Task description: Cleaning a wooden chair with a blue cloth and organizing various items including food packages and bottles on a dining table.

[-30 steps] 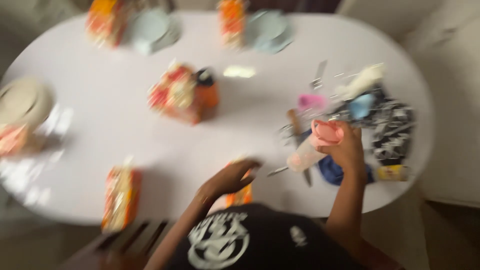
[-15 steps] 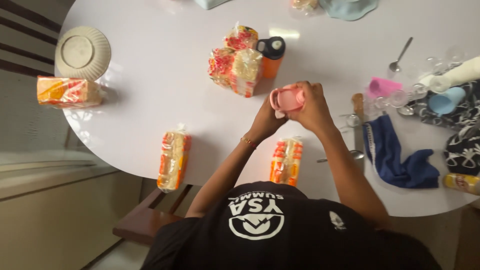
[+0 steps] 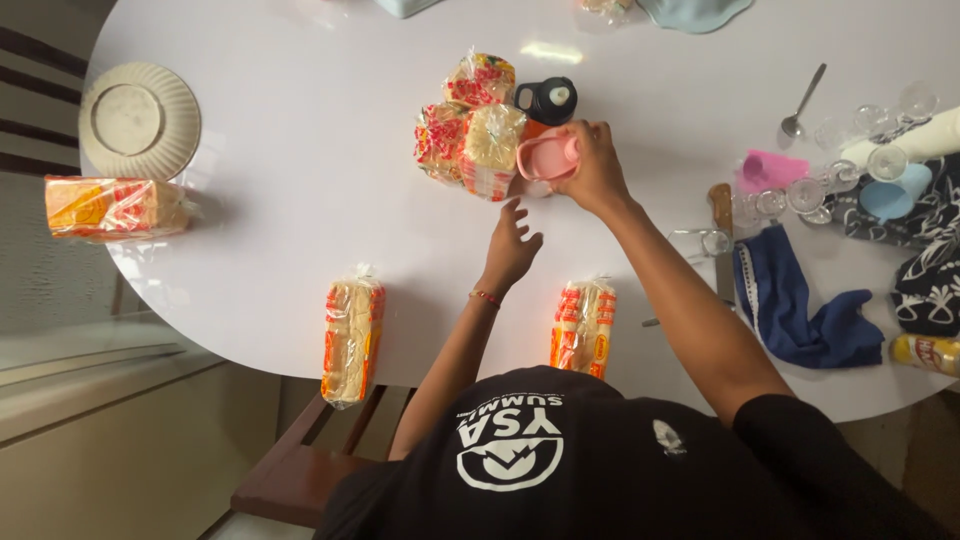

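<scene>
My right hand (image 3: pixel 593 168) grips a pink plastic cup (image 3: pixel 546 158) tipped on its side, right beside a cluster of bagged bread (image 3: pixel 470 125) in the middle of the white round table (image 3: pixel 300 150). A black-lidded orange bottle (image 3: pixel 548 101) stands just behind the cup. My left hand (image 3: pixel 513 243) hovers over the table with fingers spread, holding nothing, just below the bread cluster. A bagged bread loaf (image 3: pixel 583 325) lies near the front edge between my arms.
Another bread loaf (image 3: pixel 351 337) lies at the front left edge and one (image 3: pixel 115 207) at the far left by a ribbed plate (image 3: pixel 138 120). To the right are a spoon (image 3: pixel 801 102), small glasses (image 3: pixel 806 194), a blue cloth (image 3: pixel 800 300), a knife (image 3: pixel 723 240) and a patterned cloth (image 3: pixel 925 260).
My right hand has carried the pink cup away from my body, up to the bread cluster. My left hand has let go of the cup and now stays lower, open.
</scene>
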